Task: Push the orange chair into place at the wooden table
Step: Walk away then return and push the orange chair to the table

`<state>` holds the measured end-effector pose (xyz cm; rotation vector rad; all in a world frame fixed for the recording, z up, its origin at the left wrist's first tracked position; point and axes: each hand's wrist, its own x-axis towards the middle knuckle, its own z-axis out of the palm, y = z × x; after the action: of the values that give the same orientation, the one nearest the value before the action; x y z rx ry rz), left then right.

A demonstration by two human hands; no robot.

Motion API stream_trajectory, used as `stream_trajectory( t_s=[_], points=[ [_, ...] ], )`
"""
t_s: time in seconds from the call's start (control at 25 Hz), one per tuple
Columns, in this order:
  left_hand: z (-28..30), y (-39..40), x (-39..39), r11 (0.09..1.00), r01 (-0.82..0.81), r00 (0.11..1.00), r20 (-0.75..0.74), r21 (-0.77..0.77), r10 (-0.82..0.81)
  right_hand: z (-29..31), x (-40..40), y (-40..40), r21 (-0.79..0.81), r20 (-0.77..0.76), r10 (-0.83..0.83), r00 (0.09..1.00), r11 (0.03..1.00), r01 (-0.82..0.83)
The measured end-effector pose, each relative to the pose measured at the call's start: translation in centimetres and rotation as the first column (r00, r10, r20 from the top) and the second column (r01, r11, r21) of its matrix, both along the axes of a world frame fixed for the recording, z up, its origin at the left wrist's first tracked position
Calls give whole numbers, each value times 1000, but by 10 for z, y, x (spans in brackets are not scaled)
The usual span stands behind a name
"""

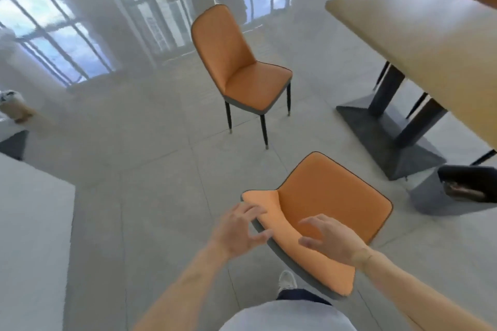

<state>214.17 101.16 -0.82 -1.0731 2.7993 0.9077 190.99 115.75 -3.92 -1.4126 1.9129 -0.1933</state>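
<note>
An orange chair (333, 196) stands right below me, its seat pointing toward the wooden table (419, 35) at the right. My left hand (239, 228) hovers at the left end of the chair's backrest with fingers spread, fingertips at or just above the top edge. My right hand (328, 236) is over the middle of the backrest, fingers loosely bent and holding nothing. I cannot tell whether either hand touches the chair. The table stands on a dark pedestal base (390, 140).
A second orange chair (242, 67) stands out on the tiled floor ahead, facing the table. A white counter (29, 236) fills the left edge. A dark object (468, 183) lies under the table at the right. My shoe (287, 281) shows behind the near chair.
</note>
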Motion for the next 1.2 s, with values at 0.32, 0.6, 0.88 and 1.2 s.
stream_trajectory(
  t_s=[0.32,0.6,0.88,1.2],
  points=[
    [-26,-62,-32,814,581,762,348,5,-546,-11,59,59,166,38,-413,910,900,402],
    [-47,-71,-37,704,704,687,339,-92,-642,-8,138,57,8,-231,-708,667,685,729],
    [-67,-68,-33,715,660,751,178,-232,-635,-17,157,39,-120,-383,-761,524,603,789],
    [-68,-84,-68,712,658,750,131,-246,-648,-27,121,27,-111,-373,-731,572,647,754]
  ],
)
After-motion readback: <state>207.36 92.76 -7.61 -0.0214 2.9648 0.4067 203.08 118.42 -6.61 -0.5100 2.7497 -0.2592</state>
